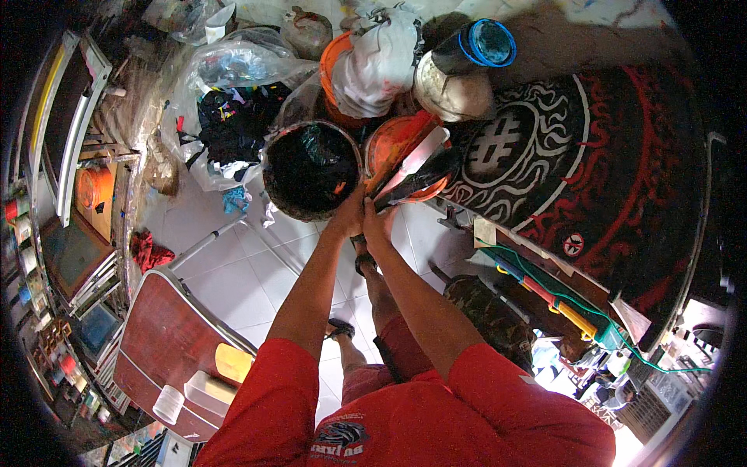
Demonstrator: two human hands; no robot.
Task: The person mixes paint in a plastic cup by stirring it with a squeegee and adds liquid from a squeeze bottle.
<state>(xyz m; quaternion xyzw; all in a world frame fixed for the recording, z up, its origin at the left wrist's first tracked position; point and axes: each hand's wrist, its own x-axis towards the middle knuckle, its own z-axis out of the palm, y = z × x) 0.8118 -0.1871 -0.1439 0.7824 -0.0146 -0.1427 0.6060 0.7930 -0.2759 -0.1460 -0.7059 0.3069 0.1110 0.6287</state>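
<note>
My arms stretch forward together. My left hand (352, 213) and my right hand (376, 220) meet, closed at the near end of a long flat orange, white and black tool (419, 158), perhaps a squeegee. The tool slants away to the right over an orange bucket (379, 144); I cannot tell whether it touches the rim. How the fingers of each hand wrap is partly hidden. Just left of my hands stands a round bin (269, 194) with black plastic and dark waste inside.
Behind are a clear bag (272, 66) of dark scraps, a cloth-draped orange bucket (334, 66) and a blue-rimmed container (490, 43). On the right lies a black panel (537, 140) with red and white patterns. A reddish-brown board (167, 342) is at left, near racks of frames.
</note>
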